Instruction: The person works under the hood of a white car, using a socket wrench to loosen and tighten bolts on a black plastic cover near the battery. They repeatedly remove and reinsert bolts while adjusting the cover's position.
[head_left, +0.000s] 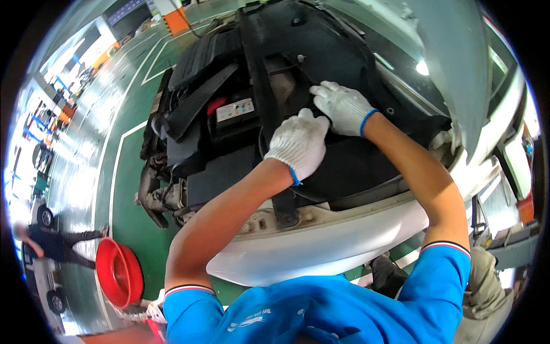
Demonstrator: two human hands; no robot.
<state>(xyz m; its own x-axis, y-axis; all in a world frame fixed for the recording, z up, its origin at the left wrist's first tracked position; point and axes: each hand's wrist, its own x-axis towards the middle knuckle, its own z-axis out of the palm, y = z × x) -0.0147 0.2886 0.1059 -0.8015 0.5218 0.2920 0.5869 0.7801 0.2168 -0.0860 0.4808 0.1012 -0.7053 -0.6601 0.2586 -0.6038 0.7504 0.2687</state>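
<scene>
My left hand (301, 142), in a white knit glove with a blue cuff, is closed beside a long black bar (262, 94) that crosses the engine bay. What its fingers hold, if anything, is hidden under the glove. Just beyond it to the right, my right hand (342, 108), gloved the same way, reaches over a large black cover (338, 51) with its fingers stretched out. The two hands almost touch. Left of the bar lies a car battery (235, 110) with a pale label and a red terminal cap (216, 105).
A white fender (321, 249) curves between my body and the engine bay. Glass and the car's pillar rise on the right. A red basin (119, 273) stands on the green floor at lower left, near another person (57, 243). Someone's legs (487, 281) show at lower right.
</scene>
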